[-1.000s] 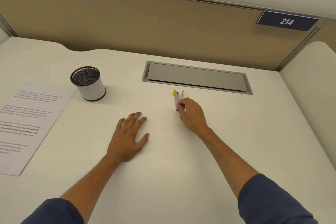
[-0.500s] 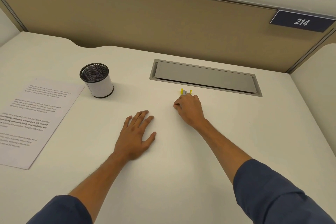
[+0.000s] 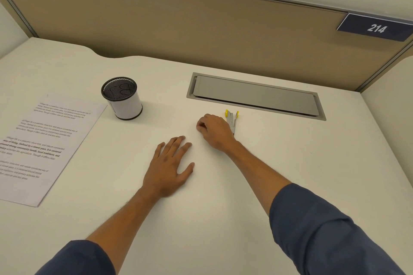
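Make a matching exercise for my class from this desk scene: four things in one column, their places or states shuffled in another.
1 mesh cup
2 printed sheet
3 left hand
4 number sign

a lies at the desk's left edge
b hangs on the partition
c stands upright
d rests flat, fingers straight

Pairs: 1c, 2a, 3d, 4b

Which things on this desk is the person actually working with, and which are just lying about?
In hand: yellow-tipped sticks, partly under the curled right hand; left hand flat on the desk.

Lying about, untouched: mesh cup, printed sheet, cable hatch, sign 214.
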`<act>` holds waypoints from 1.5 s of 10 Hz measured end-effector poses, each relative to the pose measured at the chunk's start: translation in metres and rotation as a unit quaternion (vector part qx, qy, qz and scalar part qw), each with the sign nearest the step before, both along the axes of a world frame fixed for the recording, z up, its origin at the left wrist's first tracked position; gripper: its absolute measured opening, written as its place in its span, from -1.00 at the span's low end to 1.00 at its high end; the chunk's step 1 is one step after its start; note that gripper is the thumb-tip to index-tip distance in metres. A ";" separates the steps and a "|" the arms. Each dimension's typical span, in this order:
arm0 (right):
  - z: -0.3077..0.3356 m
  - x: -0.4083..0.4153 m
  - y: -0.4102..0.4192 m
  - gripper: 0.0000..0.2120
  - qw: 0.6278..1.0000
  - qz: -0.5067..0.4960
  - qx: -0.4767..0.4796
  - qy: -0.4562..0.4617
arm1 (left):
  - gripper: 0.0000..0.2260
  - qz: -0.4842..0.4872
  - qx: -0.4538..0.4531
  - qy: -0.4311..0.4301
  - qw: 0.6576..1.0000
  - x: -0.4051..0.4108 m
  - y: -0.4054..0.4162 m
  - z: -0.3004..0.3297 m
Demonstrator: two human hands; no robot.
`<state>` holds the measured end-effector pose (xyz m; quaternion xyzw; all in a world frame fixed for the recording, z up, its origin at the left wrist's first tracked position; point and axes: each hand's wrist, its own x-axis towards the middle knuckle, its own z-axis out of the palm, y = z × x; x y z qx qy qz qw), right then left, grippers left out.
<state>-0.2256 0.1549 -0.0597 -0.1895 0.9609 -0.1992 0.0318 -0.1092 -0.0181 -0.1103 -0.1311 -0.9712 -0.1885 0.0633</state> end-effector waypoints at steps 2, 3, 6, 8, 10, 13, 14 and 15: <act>0.003 -0.003 0.009 -0.82 0.994 -0.055 -0.090 -0.008 | -0.44 0.002 0.000 -0.006 1.000 0.000 0.000 0.000; 0.005 -0.003 0.010 -0.80 0.997 -0.042 -0.069 -0.020 | -0.44 0.001 0.000 -0.006 1.000 0.000 0.000 0.000; 0.010 -0.007 -0.002 -0.79 1.000 0.015 0.007 -0.005 | -0.44 0.002 0.001 -0.002 1.000 0.000 0.000 0.000; 0.012 -0.006 -0.014 -0.80 0.995 0.019 0.098 0.023 | -0.45 0.000 0.001 -0.001 1.000 0.000 0.001 0.000; 0.012 0.008 -0.023 -0.76 0.974 0.034 0.206 0.083 | -0.45 0.000 0.000 -0.003 1.000 0.001 0.000 0.001; 0.014 0.021 -0.018 -0.79 0.976 0.061 0.202 0.055 | -0.44 -0.002 -0.004 -0.009 1.000 0.000 0.001 0.002; 0.026 0.028 -0.023 -0.85 0.996 -0.027 -0.078 -0.039 | -0.44 -0.002 -0.007 -0.010 1.000 0.000 0.000 0.003; 0.044 0.023 -0.044 -0.84 0.964 -0.069 -0.246 -0.079 | -0.44 -0.005 -0.008 -0.015 1.000 0.000 0.001 0.004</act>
